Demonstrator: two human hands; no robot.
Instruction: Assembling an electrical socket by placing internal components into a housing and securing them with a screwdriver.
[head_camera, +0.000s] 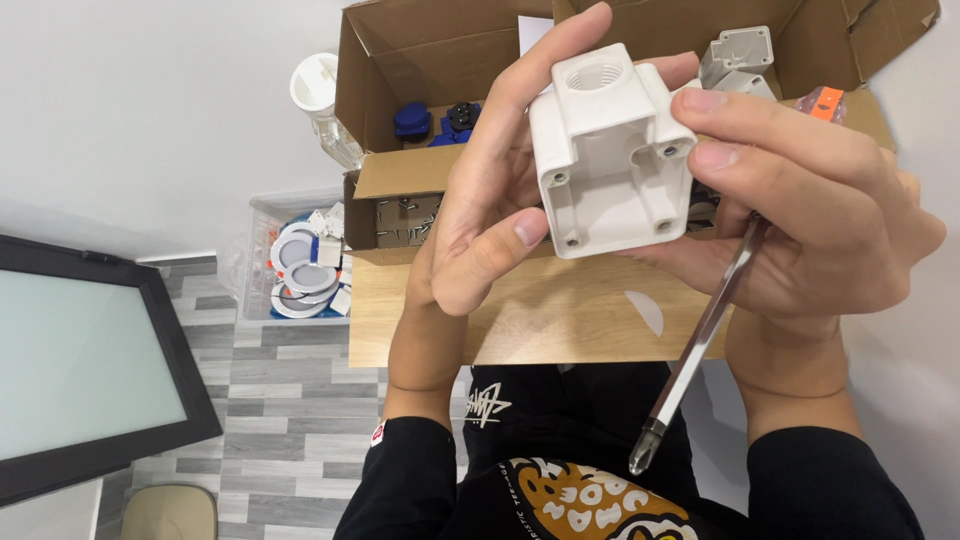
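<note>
Over a wooden table (560, 330) crowded with cardboard boxes (420, 60), my left hand (480, 200) and right hand (800, 220) both clasp a white plastic housing (610, 160) — rigid, light, I judge, best gripped by its flat sides — the right also pinning a screwdriver (700, 340).

left hand (490, 215) + right hand (800, 215) grip white plastic housing (610, 150) at 12 o'clock | right hand also holds screwdriver (695, 345), tip toward 6 | cardboard box (440, 80) behind
</note>
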